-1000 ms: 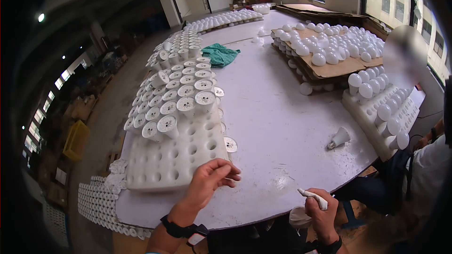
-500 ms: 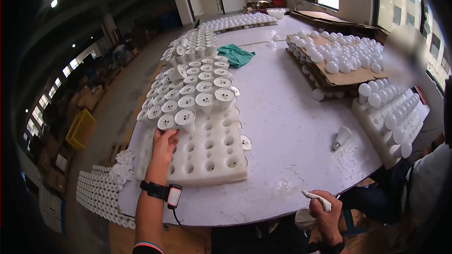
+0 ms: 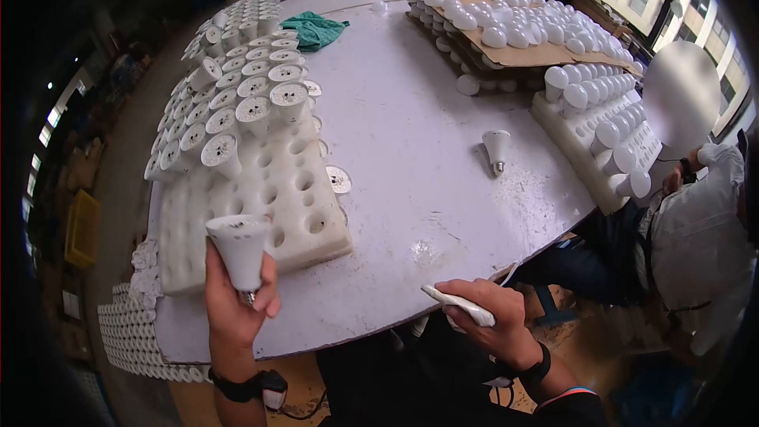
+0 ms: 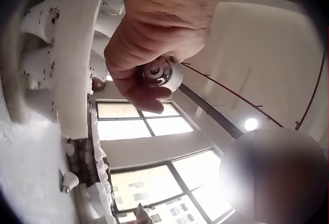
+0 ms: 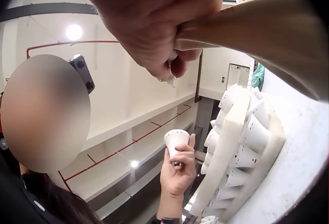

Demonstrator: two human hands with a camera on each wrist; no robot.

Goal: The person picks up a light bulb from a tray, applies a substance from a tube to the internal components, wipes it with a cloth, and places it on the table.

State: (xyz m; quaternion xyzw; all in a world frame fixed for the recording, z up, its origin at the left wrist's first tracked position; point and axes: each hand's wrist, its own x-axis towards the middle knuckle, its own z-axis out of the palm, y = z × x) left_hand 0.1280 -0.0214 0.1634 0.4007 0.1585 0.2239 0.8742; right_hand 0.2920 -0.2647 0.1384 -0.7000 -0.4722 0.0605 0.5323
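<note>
Nearby, foam tray (image 3: 292,207) behind 1 held bulb housing (image 3: 241,251), green cloth (image 3: 315,32)

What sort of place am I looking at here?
Probably a light-bulb assembly workshop: rows of white bulb housings stand in a foam tray, domed bulbs in a second tray, and the left hand holds a single housing.

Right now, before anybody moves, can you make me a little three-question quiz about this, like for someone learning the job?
1. Which of the two hands holds a white lamp base: left or right?
2. True or false: the green cloth lies on the table.
3. Fill the gap: in the head view, the held lamp base has its metal end pointing ____.

Key:
1. The left hand.
2. True.
3. Down.
</note>
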